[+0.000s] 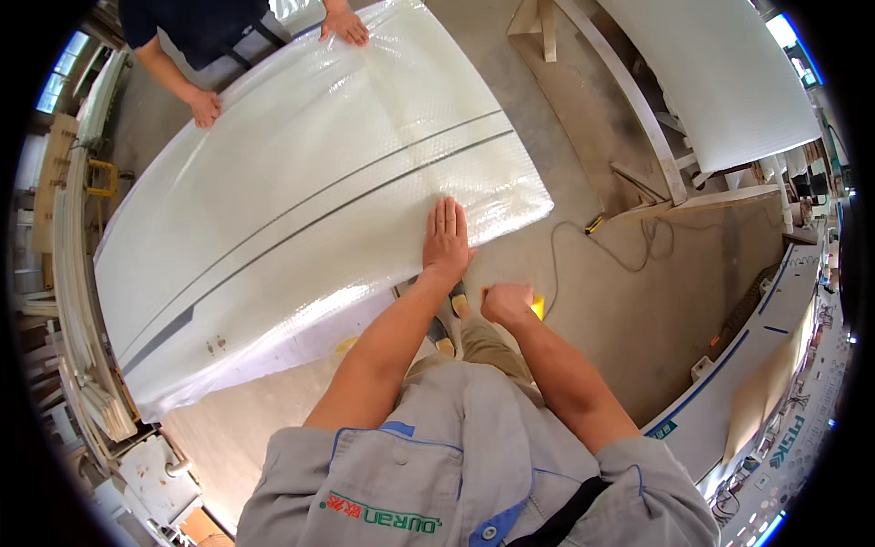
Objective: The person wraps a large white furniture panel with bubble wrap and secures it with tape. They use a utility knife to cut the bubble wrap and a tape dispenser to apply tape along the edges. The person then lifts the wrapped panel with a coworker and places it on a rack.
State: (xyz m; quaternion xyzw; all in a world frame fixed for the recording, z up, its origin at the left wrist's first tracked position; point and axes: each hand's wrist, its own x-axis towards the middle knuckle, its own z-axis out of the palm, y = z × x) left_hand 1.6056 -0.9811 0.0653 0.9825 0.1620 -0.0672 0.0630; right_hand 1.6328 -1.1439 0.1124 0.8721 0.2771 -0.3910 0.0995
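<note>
Left hand (446, 239) fingers flat on bubble-wrapped white panel (310, 201); right hand (507, 303) clenches yellow tool (538, 307)

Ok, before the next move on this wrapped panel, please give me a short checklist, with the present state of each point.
1. Left hand flat on the bubble wrap near the panel's near edge: ok.
2. Right hand closed around a yellow object: ok; what the object is, cannot tell.
3. Co-worker's hands resting on the far edge of the white panel: ok, both are on it.
4. Wrap covers the panel's top face: ok on most of it; at the low left corner, cannot tell.
5. Cable lying loose on the floor beside the person: not ok, it may catch a foot.
</note>
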